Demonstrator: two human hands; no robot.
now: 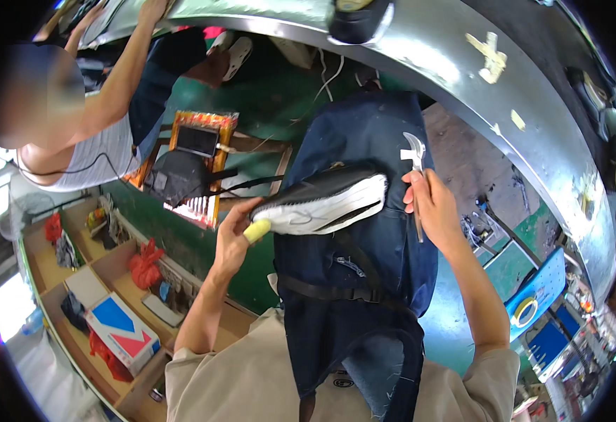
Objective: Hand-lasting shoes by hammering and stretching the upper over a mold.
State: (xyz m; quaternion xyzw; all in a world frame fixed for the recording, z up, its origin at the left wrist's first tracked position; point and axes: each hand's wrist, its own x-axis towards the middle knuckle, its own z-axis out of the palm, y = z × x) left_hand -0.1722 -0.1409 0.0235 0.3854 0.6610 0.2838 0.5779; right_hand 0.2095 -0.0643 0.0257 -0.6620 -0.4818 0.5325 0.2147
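Note:
Across my lap lies a black shoe (329, 184) with a white side, its sides tilted toward me. A dark slit runs along the lower edge of the white part. My left hand (236, 232) grips its left end, and a yellow cover (257, 231) sits over the thumb. To the right of the shoe, my right hand (431, 209) is closed round the thin handle of a small hammer (418, 163). The hammer's curved metal head points up and away, apart from the shoe, and a white scrap sticks beside it. A navy apron (392, 267) covers my legs beneath.
A curved metal bench (420, 42) arcs along the far side and right, with another shoe (357, 22) on it. At left, another person (97, 133) works beside a stool carrying a black bag (176, 176). A divided wooden tray (104, 264) stands left; a blue board (536, 292) is at right.

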